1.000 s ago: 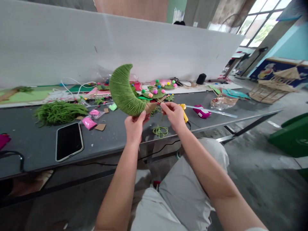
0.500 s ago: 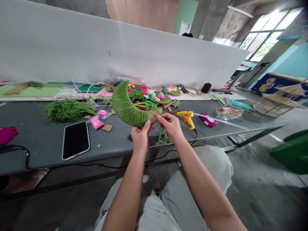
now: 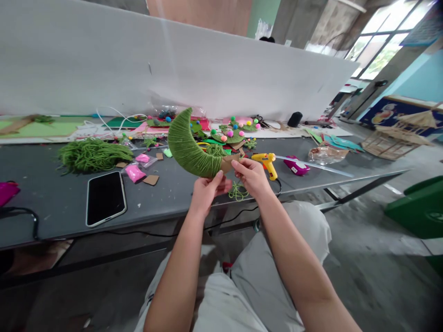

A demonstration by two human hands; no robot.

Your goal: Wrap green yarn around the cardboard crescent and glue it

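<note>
The left hand [image 3: 209, 190] grips the green crescent [image 3: 192, 154] from below, thumb in front, near where the winding gives way to bare cardboard [image 3: 228, 163]. The right hand [image 3: 252, 177] pinches the cardboard tip between thumb and finger, though whether a strand is caught there too is hard to tell. The crescent is held up over the counter [image 3: 169, 198], its wound horn pointing upward. The glue gun [image 3: 267, 162] lies just beyond the right hand; the phone [image 3: 106, 198] and heaped yarn [image 3: 95, 155] lie left of the crescent.
</note>
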